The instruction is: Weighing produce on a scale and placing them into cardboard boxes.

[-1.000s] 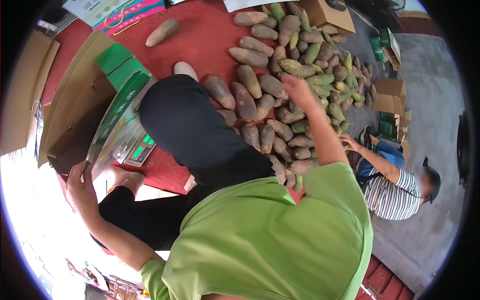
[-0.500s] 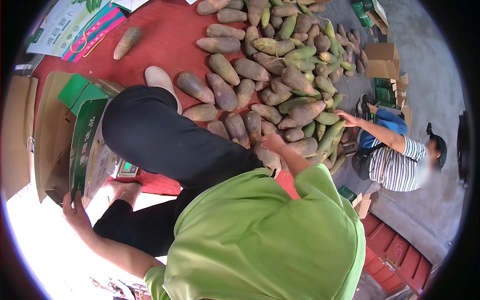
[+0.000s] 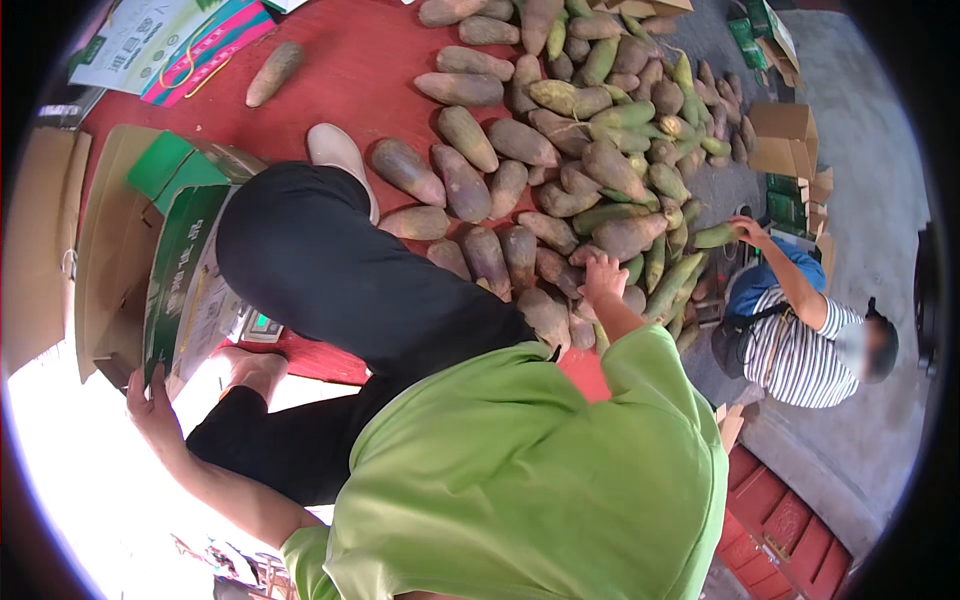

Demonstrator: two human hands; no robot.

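A large heap of radishes (image 3: pixel 600 165), some purplish brown and some green, spreads over the red floor covering ahead of me. At the heap's near side, my right hand (image 3: pixel 604 285) reaches in with fingers extended, its fingertips on or against a large brownish radish (image 3: pixel 630 236). Far to the left, my left hand (image 3: pixel 150 402) pinches the near edge of a green-and-white cardboard box (image 3: pixel 182 285) between thumb and fingers. That box stands with its flaps spread, and a bright green piece (image 3: pixel 180 170) shows at its top.
On the right, a person in a striped shirt (image 3: pixel 800 345) holds a green radish (image 3: pixel 714 236). Opened cartons (image 3: pixel 785 140) stand behind the heap. A small scale display (image 3: pixel 262 325) shows beside the box. One radish (image 3: pixel 274 74) lies apart near a printed bag (image 3: pixel 205 45).
My right hand has moved right and slightly away from me, from one radish to another. The other person has lifted a green radish off the heap. My left hand stays on the box edge.
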